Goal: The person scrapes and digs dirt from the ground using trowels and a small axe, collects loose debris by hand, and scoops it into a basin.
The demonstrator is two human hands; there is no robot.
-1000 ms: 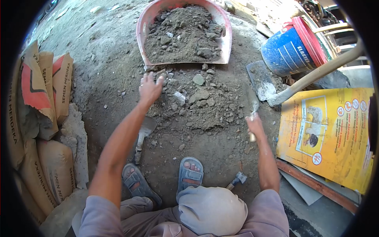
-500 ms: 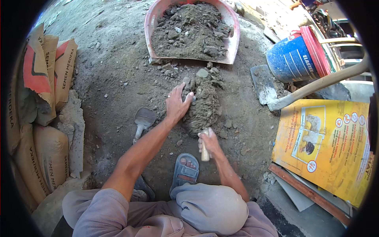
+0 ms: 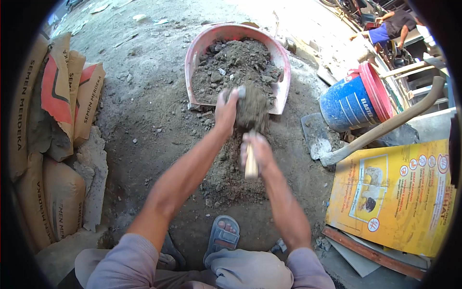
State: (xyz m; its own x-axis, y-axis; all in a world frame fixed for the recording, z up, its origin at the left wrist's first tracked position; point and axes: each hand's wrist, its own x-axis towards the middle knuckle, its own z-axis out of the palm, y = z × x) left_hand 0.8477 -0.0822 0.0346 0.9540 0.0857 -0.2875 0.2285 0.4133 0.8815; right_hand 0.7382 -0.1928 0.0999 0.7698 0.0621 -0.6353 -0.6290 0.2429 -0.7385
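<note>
My right hand [image 3: 257, 151] grips the pale wooden handle [image 3: 251, 164] of a short hand tool. Dark soil [image 3: 252, 108], blurred by motion, covers the tool's head, so its shape is hidden. Against the left side of that soil is my left hand [image 3: 226, 111], fingers stretched forward and thumb apart. Both hands are at the front lip of a worn pink-and-white scoop-shaped pan [image 3: 192, 72]. Rubble and soil [image 3: 238, 60] are heaped in the pan. Loose soil [image 3: 233, 180] lies on the ground below my hands.
Cement sacks [image 3: 62, 192] stand at the left. On the right are a blue bucket [image 3: 349, 103] with a red rim, a long-handled shovel [image 3: 385, 127] and a yellow printed sheet [image 3: 390, 192] over boards. Another person [image 3: 397, 29] is at the far upper right.
Both hands have moved forward with the soil-covered tool, from the ground to the pan's lip. The view has shifted, and the small shovel beside my left forearm no longer shows.
</note>
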